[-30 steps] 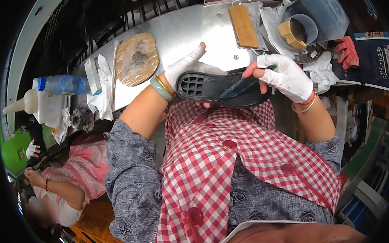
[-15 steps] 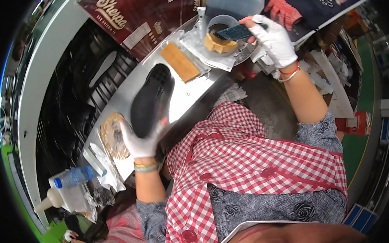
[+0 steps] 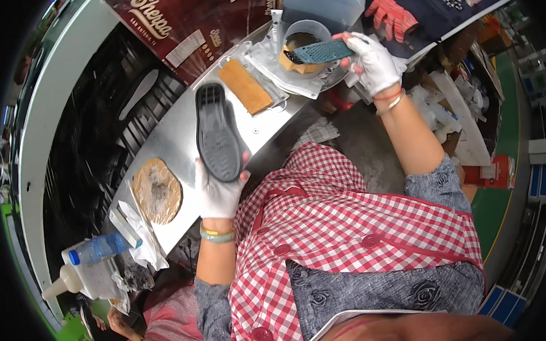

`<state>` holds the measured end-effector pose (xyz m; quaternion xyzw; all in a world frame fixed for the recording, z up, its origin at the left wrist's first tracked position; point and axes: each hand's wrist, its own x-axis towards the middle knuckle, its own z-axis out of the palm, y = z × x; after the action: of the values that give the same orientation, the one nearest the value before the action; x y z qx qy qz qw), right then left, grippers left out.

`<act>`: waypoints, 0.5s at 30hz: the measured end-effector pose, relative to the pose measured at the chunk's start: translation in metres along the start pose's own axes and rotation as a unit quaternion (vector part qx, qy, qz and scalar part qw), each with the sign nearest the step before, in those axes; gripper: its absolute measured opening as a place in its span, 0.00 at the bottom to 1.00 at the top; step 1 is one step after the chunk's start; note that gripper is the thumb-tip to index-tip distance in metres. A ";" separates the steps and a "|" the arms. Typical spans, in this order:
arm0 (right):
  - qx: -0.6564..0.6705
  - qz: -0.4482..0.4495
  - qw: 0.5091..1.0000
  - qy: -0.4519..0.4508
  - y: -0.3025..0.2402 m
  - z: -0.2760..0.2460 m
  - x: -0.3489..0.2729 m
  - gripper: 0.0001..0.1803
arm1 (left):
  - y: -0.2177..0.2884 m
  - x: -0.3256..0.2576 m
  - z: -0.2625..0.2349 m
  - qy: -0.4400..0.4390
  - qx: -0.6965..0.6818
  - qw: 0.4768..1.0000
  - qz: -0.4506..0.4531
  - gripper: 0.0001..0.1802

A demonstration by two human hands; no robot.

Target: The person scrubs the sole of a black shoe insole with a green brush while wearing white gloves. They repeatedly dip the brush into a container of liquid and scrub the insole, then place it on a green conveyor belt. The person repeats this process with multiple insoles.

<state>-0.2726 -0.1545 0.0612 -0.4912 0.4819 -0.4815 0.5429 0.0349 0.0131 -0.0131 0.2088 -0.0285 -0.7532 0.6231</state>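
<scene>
My left hand (image 3: pixel 217 193), in a white glove with bare fingertips, holds a black shoe sole (image 3: pixel 218 133) by its near end. The sole's hollow inner side faces up, with a grid of pockets at the far end. My right hand (image 3: pixel 371 65), gloved the same way, grips a blue-green brush (image 3: pixel 322 52) by one end. The brush's dark tip is over the rim of a clear cup (image 3: pixel 321 29) with dark stuff inside and tan tape around it. A tan rectangular block (image 3: pixel 245 86) lies between the sole and the cup.
On the metal bench (image 3: pixel 175 129) lies a film-wrapped round tan pad (image 3: pixel 158 191). A plastic bottle (image 3: pixel 100 248) is at the lower left, near a co-worker's hand (image 3: pixel 120 323). Behind the cup stands a translucent container (image 3: pixel 325 3), with a red glove (image 3: pixel 391 16) beside it.
The sole has come up off the bench in my left hand and turned inner side up. My right hand has moved left and slightly down with the brush, whose tip now shows at the cup.
</scene>
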 end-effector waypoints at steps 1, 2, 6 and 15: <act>0.060 0.016 0.998 0.002 0.005 0.006 -0.011 0.13 | -0.001 0.009 0.005 -0.028 -0.026 0.999 -0.008 0.26; 0.058 0.005 0.998 0.006 0.000 0.026 -0.026 0.12 | -0.001 0.014 0.011 -0.050 -0.046 0.998 -0.012 0.26; 0.075 -0.010 0.995 -0.069 -0.023 0.095 -0.075 0.12 | -0.002 0.018 0.028 -0.135 -0.111 0.984 -0.035 0.28; 0.069 -0.040 0.992 -0.100 -0.015 0.134 -0.090 0.11 | -0.013 0.003 0.050 -0.120 -0.051 0.991 -0.008 0.31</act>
<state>-0.1462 -0.0559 0.0878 -0.5167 0.3708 -0.4836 0.6013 0.0048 0.0019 0.0275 0.0845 -0.0629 -0.7780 0.6193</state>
